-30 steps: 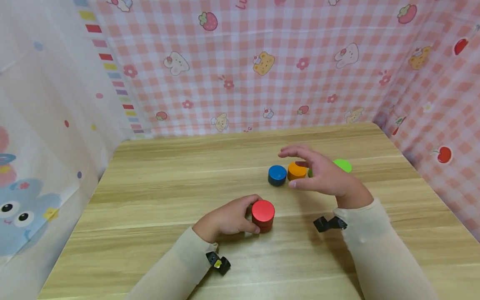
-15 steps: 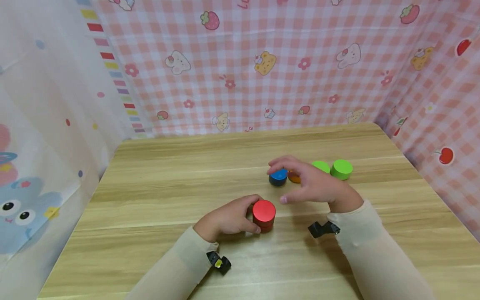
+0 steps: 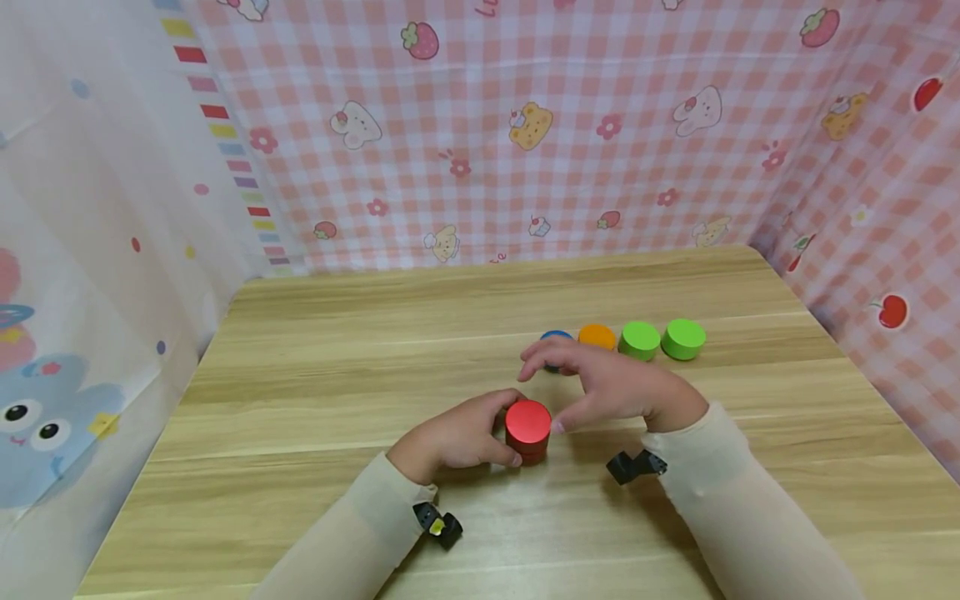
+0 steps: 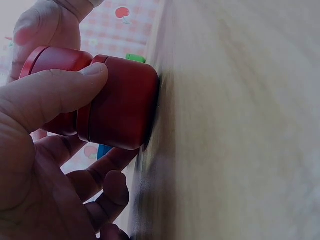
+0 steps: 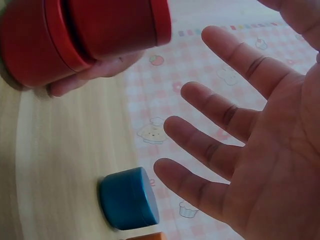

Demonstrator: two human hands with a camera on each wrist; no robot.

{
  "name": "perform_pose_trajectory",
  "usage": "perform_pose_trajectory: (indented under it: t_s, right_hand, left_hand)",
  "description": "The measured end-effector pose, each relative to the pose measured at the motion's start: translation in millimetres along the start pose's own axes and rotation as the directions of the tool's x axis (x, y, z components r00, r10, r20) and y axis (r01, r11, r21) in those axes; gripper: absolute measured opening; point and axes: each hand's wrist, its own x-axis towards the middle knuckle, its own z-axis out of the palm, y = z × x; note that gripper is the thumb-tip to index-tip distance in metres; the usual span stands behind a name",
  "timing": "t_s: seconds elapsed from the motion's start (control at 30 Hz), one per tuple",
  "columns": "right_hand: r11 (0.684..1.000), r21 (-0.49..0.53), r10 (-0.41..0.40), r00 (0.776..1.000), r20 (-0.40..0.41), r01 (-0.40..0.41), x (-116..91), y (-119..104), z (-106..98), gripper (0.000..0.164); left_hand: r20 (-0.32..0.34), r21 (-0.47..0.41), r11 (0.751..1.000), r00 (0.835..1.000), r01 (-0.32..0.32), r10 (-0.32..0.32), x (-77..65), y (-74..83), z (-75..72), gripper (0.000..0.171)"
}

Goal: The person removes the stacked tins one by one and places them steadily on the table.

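Note:
Two lidded red round tins stand stacked on the table, the upper red tin [image 3: 528, 422] offset slightly on the lower red tin [image 4: 127, 102]. My left hand [image 3: 461, 433] holds the stack from the left, its thumb lying across the seam between the tins in the left wrist view and fingers round the far side. To the right, my right hand [image 3: 618, 383] is spread with nothing in it, thumb tip right beside the upper tin. Behind it, a blue tin [image 5: 127, 200] stands partly covered by the right hand in the head view.
Right of the blue tin, an orange tin [image 3: 596, 335] and two green tins [image 3: 640, 340] form a row on the wooden table [image 3: 337, 358]. A pink checked cloth [image 3: 465, 150] hangs behind the table, with more cloth at both sides.
My right hand has moved left and toward me, from over the orange and green tins to beside the red stack, uncovering the green tins. My left hand stays on the stack.

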Motion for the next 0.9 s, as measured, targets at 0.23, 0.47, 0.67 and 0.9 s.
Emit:
perform_pose_trajectory:
  t_s: [0.23,0.47,0.67,0.9]
  right_hand:
    - [0.999,-0.016,0.046,0.998,0.043,-0.046,3,-2,4,0.056]
    - [0.994,-0.041,0.108,0.991,0.075,-0.105,6,-4,8,0.054]
    - [0.990,-0.048,0.139,0.986,0.089,-0.135,8,-1,11,0.053]
    - [0.984,-0.073,0.170,0.981,0.095,-0.163,11,2,15,0.053]
  left_hand:
    - [0.001,0.007,1.000,1.000,0.030,-0.030,0.1,-0.3,0.1,0.077]
    - [0.001,0.013,0.999,0.999,0.051,-0.051,-1.1,0.6,0.3,0.102]
    - [0.005,-0.006,0.999,0.999,0.038,-0.038,-1.3,1.3,0.2,0.103]
    - [0.005,-0.022,0.999,1.000,0.024,-0.024,-0.2,0.8,0.1,0.096]
